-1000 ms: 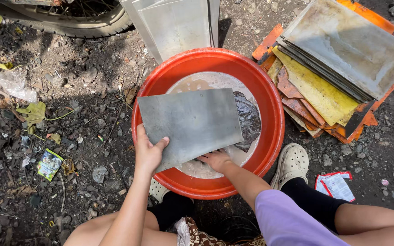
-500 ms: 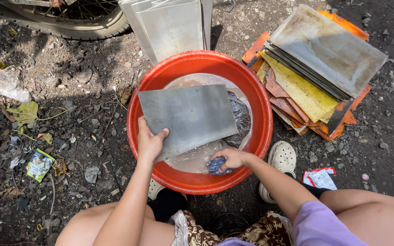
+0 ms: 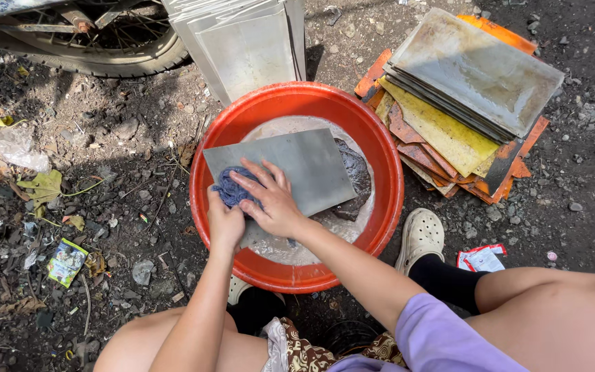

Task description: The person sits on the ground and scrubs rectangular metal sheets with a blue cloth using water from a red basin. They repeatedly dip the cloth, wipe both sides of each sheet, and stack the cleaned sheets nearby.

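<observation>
The grey metal sheet (image 3: 290,172) lies tilted across the orange basin (image 3: 380,158), its lower left edge near the basin's rim and its far corner over the murky water. Starting at the far left, there's litter on the dirt ground (image 3: 105,151): dry leaves, a clear plastic scrap, a small green packet (image 3: 65,262). Up top, a tyre (image 3: 105,52) runs along the edge, and just right of it a stack of clean grey sheets (image 3: 249,48) leans upright behind the basin. Now to the action: the left hand (image 3: 225,224) clamps the sheet's near edge, grip closed on the metal, thumb on top. Right beside it, touching, the right hand (image 3: 270,196) presses a blue cloth (image 3: 232,189) flat against the sheet, fingers spread over it, so that grip is holding the cloth down. A dark wet lump (image 3: 352,179) sits in the water under the sheet's right side. Further right, a cream clog (image 3: 421,238) stands just beside the basin, and beyond it a pile of rusty orange and yellow sheets (image 3: 456,117) rests on the ground, a stained grey one topmost.
</observation>
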